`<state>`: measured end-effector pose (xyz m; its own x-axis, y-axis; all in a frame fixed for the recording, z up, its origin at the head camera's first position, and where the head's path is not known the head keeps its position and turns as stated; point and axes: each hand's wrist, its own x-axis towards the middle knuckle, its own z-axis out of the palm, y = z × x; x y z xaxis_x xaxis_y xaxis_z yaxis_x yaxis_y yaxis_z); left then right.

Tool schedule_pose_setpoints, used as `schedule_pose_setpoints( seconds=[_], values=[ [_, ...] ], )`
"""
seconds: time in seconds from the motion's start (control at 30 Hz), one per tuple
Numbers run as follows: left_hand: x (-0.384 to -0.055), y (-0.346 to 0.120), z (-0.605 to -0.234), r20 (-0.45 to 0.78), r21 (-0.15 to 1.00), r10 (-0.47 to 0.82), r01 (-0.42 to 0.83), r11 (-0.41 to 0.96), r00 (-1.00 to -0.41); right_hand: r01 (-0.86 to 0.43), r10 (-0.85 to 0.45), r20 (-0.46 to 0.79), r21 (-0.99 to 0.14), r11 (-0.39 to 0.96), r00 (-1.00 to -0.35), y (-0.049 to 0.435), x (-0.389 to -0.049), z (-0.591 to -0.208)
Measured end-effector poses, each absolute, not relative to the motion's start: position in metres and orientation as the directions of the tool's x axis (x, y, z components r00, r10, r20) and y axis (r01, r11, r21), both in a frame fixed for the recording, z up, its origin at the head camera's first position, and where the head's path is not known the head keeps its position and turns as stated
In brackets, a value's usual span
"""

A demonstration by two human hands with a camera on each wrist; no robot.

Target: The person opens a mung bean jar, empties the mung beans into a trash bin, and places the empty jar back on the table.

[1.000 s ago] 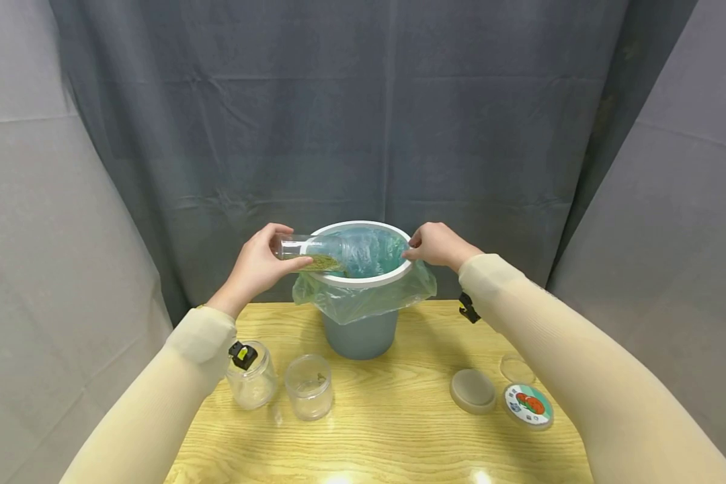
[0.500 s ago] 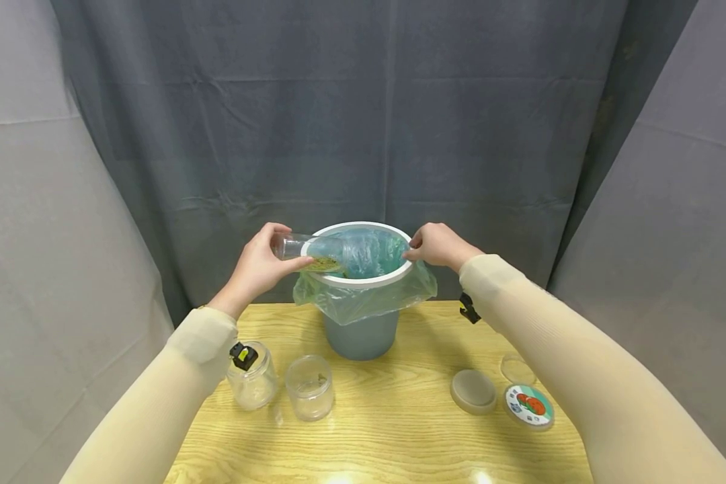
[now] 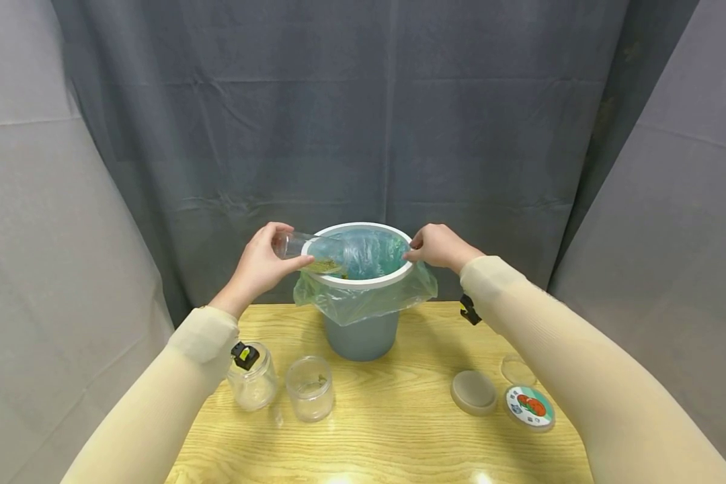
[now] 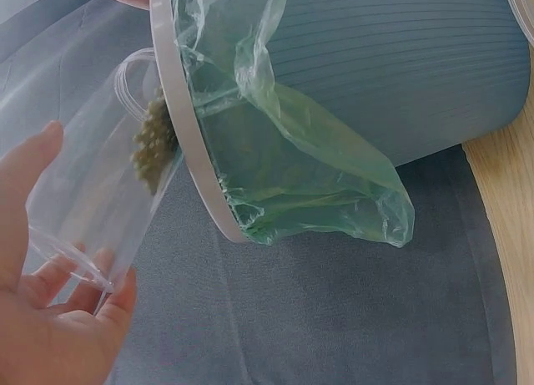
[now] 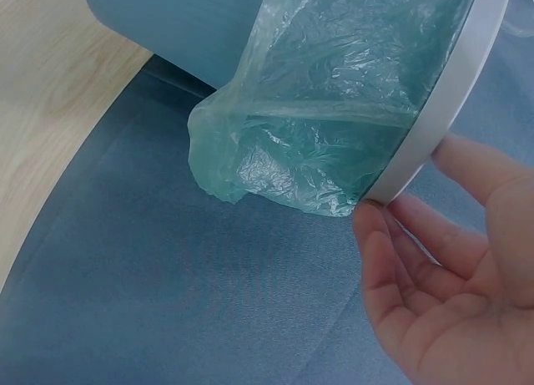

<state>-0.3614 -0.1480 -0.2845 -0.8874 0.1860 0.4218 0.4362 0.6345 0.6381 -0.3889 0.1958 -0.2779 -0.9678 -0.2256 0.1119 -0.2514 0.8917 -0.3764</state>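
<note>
My left hand (image 3: 257, 265) grips a clear jar (image 3: 293, 245) near its base, thumb on the near side. The jar lies tilted over the left rim of a grey-blue bin (image 3: 361, 336), mouth inside. Small green, bean-like grains (image 4: 156, 143) are gathered low by its mouth in the left wrist view. A green plastic bag (image 3: 353, 302) lines the bin and hangs over its white rim (image 3: 363, 284). My right hand (image 5: 463, 260) pinches the right side of that rim between thumb and fingers. Part of the jar's mouth is hidden behind the rim in the left wrist view.
Two clear jars (image 3: 310, 390) without lids stand at the left of the wooden table (image 3: 387, 430), one partly behind the left sleeve. At the right lie a beige lid (image 3: 473, 392), a lid with a tomato picture (image 3: 529, 407) and a clear ring-like lid (image 3: 518, 370).
The green grains in the tilted jar have become fewer and shifted toward its mouth. The jar's base has risen slightly. Both hands keep nearly the same places.
</note>
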Motion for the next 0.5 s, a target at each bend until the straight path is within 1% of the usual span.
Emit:
schedule_pose_setpoints(
  seconds=[0.5],
  values=[
    [-0.361,-0.1458,-0.2842,0.416,0.652,0.174,0.426,0.627,-0.892,-0.251,-0.225,0.114,-0.368,0.895,-0.968,0.1968,-0.388,-0.2776]
  ],
)
